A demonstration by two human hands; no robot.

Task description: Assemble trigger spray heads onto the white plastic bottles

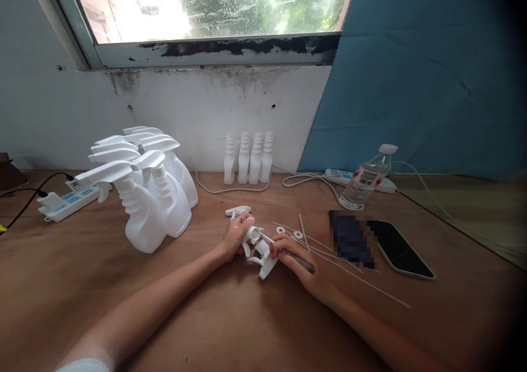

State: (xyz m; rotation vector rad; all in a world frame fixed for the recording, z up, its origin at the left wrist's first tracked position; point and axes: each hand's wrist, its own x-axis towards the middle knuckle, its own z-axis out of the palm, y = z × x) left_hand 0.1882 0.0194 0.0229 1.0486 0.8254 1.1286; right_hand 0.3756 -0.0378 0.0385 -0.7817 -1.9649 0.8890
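My left hand (235, 238) is closed around a white trigger spray head (252, 233), its round collar turned toward my right hand. My right hand (297, 258) grips a slim screwdriver (303, 261) with a metal shaft and a dark handle. The shaft's tip meets the collar opening; how deep it goes I cannot tell. Just below the hands a second spray head (267, 266) lies on the table. Behind my left fingers sits another white spray head (237, 210), partly hidden. Beside my right hand lie white washers (298, 234) and several thin white tubes (370, 285).
White spray bottles (144, 224) with heads stand at left, near a power strip (68, 203). Several small white bottles (244, 161) line the wall. At right are a water bottle (366, 180), a second power strip (387, 185), a dark pixelated item (349, 240) and a phone (403, 249).
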